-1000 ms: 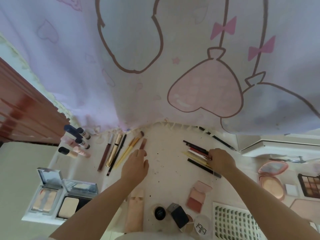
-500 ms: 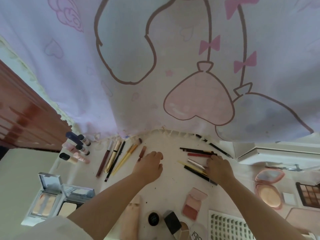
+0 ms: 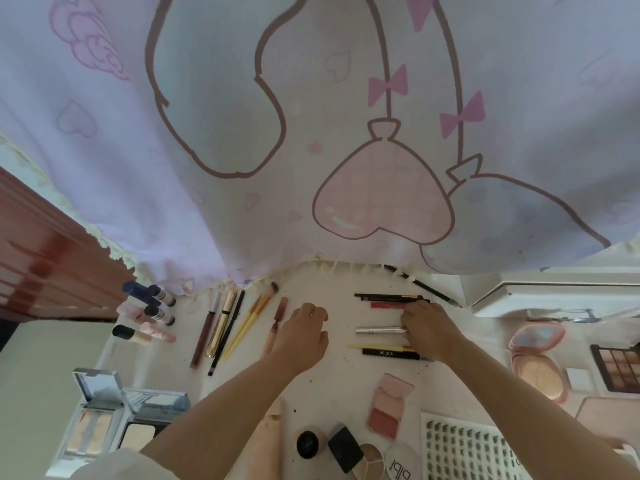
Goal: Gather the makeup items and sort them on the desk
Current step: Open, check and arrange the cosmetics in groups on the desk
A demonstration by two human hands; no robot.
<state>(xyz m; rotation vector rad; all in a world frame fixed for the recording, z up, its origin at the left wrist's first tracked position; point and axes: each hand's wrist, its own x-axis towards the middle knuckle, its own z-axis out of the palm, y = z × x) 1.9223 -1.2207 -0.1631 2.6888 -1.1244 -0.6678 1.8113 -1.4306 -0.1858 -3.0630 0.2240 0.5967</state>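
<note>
Sorting of slim makeup sticks on the white table [image 3: 332, 386]. Right hand [image 3: 427, 327], fingers curled down over the silver metallic tube [image 3: 380, 329]; whether they pinch it cannot be told. Left hand [image 3: 302, 336] rests loosely curled, holding nothing, beside the reddish-brown lip pencil [image 3: 277, 323]. Risk: dragging the hand could roll the black pencils [image 3: 388, 297] out of line. The pastel printed curtain [image 3: 311, 133] hides the table's far edge

On the white bench [image 3: 339, 382], the right hand [image 3: 427, 329] touches a silver pen [image 3: 379, 330] among spaced-out pencils, while the left hand [image 3: 303, 336] rests beside a brown tube [image 3: 278, 315], fingers [image 3: 317, 311] loosely curled.
</note>
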